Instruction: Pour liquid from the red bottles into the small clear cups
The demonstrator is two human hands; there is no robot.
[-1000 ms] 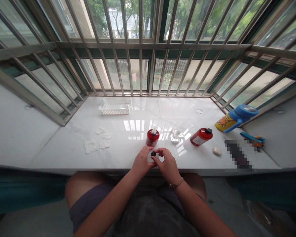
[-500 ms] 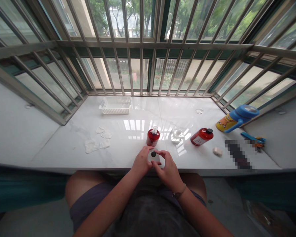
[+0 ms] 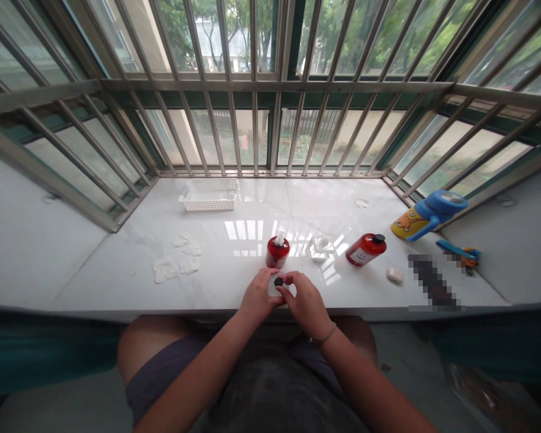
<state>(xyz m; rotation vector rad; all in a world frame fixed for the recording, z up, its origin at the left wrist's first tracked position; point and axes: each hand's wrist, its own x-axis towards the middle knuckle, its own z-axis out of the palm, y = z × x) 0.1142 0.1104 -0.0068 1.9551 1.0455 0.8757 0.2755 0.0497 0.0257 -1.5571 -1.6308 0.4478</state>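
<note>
My left hand (image 3: pixel 256 296) is wrapped round a small clear or whitish container (image 3: pixel 274 291) near the front edge of the white counter. On top of it is a round black cap (image 3: pixel 278 281). My right hand (image 3: pixel 308 302) has its thumb and fingertips closed on the cap's right side. Most of the container is hidden by my fingers. Just behind my hands stands a red pump bottle (image 3: pixel 278 252) with a clear-white pump head. A clear, box-like piece (image 3: pixel 321 247) sits to its right. Farther right is a red bottle (image 3: pixel 365 250) with a black cap and a white label.
A white perforated basket (image 3: pixel 208 201) stands at the back left, with crumpled white tissues (image 3: pixel 166 269) nearer me. On the right are a blue-and-yellow drinking bottle (image 3: pixel 426 215), a pale stone-like lump (image 3: pixel 395 275), a blurred dark object (image 3: pixel 433 282) and blue-orange items (image 3: pixel 460 252). Window bars enclose the counter.
My right hand's fingers have drawn in from around the container to pinch the black cap. My left hand keeps its hold. The view has shifted slightly.
</note>
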